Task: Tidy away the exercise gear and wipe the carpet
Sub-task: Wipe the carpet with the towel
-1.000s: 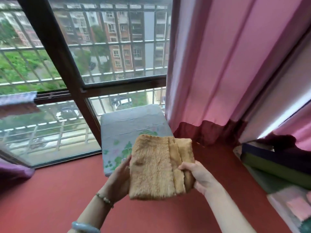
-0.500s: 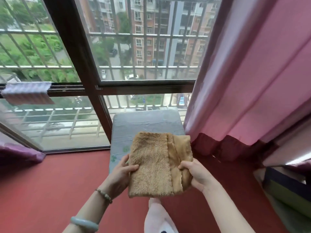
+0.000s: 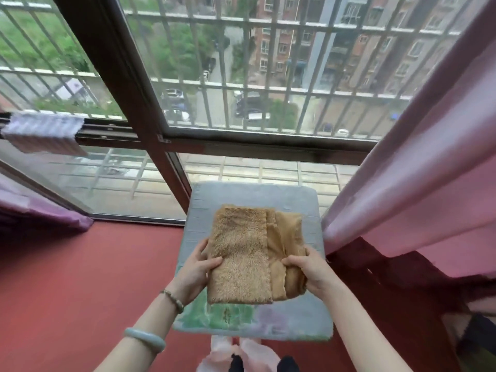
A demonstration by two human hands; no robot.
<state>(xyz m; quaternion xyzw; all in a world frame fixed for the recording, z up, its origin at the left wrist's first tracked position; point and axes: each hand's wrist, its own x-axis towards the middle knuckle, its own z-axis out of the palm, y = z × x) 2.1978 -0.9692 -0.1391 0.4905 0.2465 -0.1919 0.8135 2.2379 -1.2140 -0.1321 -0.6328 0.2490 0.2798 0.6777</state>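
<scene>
Over the mat [image 3: 271, 322] by the window, a folded cloth [image 3: 240, 253] is held up; left hand [image 3: 195, 271] and right hand [image 3: 308, 267] each pinch a side edge; the carpet [image 3: 80, 280] likely awaits wiping; the mat is not yet stowed.

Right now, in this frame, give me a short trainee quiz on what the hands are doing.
1. True or false: the left hand and right hand both grip the folded tan cloth.
2. The cloth is over: A) bucket, B) grey floral cushion, C) basket?
3. Fill in: the carpet is ___.
Key: 1 true; 2 B; 3 red.
</scene>
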